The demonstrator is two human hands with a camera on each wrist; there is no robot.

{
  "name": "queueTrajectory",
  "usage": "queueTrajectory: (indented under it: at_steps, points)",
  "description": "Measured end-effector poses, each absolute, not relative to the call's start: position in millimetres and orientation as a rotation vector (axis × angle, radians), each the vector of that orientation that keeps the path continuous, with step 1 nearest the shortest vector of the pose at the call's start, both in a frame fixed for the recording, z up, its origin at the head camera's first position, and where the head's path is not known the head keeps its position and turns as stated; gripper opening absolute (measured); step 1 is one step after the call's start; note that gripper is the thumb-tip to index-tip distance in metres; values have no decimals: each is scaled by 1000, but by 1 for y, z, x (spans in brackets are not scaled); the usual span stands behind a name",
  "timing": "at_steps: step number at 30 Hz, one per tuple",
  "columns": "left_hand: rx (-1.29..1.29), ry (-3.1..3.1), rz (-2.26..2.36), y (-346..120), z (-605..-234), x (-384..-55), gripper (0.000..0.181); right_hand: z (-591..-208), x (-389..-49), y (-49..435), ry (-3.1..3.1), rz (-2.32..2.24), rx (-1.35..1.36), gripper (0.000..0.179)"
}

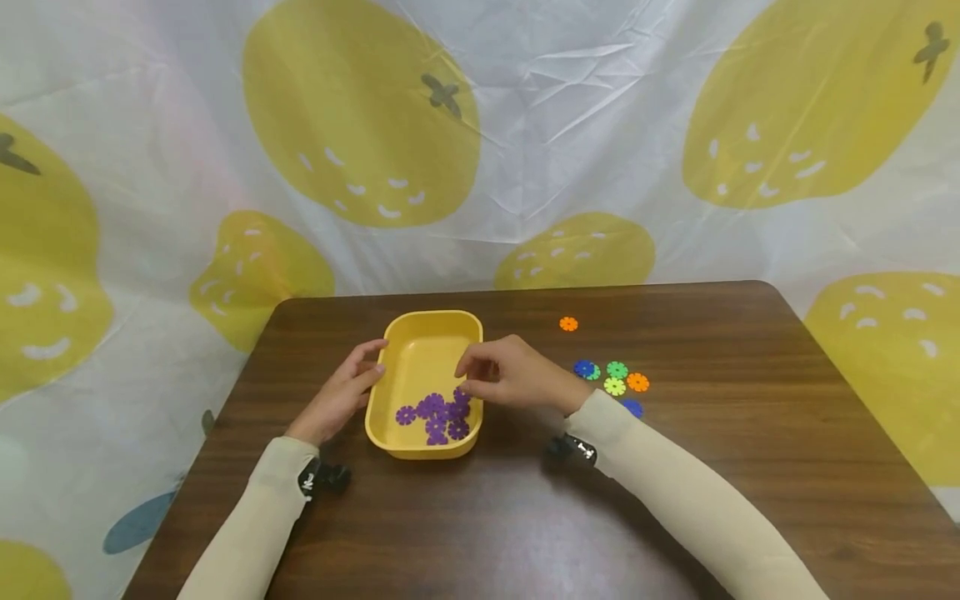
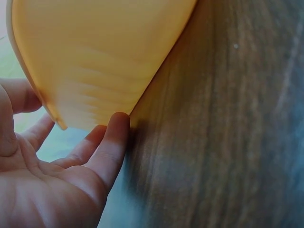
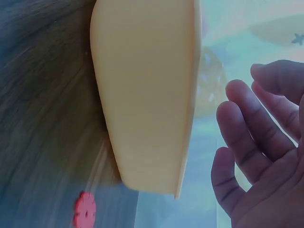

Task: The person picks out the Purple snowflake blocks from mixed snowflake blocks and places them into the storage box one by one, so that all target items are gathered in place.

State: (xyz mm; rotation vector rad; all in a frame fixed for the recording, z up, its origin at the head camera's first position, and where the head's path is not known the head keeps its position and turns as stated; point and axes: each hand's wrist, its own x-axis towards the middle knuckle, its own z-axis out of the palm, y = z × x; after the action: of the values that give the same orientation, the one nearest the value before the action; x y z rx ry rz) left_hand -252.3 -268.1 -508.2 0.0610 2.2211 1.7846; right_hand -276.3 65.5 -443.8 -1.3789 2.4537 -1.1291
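A yellow plastic tub (image 1: 427, 373) stands on the table, with several purple snowflake-shaped discs (image 1: 436, 426) gathered in its near right part. At its left side my left hand (image 1: 341, 392) holds the wall, the thumb at the rim and other fingertips against the outside, as the left wrist view shows. My right hand (image 1: 517, 373) hovers over the right rim, fingers loosely bent and thumb apart from them. Nothing shows between its fingers in the right wrist view, where the hand (image 3: 266, 152) is beside the tub's outer wall (image 3: 147, 95).
Right of the tub lie loose discs: blue (image 1: 583, 368), green (image 1: 617, 369), yellow-green (image 1: 614, 386) and orange (image 1: 637, 382), plus another blue disc (image 1: 633, 407) partly behind the right sleeve. A lone orange disc (image 1: 568, 323) lies farther back. A patterned curtain (image 1: 525, 150) hangs behind the wooden table (image 1: 487, 533).
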Motion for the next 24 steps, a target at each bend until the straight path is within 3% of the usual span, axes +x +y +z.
queueTrajectory:
  at_steps: [24]
  points:
    - [65, 2217, 1782, -270, -507, -247, 55, -449, -257, 153, 2598, -1162, -1180, 13]
